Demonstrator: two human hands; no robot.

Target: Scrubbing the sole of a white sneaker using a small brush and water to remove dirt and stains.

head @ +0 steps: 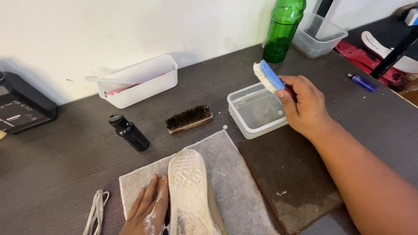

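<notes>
Two hands: right hand (305, 104) grips blue brush (268, 77) over water tub (254, 111); left hand (148, 209) flat, fingers spread against upturned shoe (189, 191).

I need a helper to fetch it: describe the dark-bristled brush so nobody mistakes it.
Start at the white tub by the wall and come toward the grey towel. Between them the wooden brush lies on the dark table, right of a black bottle. Its bristles are dark brown, unlike the blue-backed white brush in the right hand.

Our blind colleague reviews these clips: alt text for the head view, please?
A right hand holds a blue brush over a clear tub while the left hand steadies a shoe, sole up, on a grey towel.
</notes>
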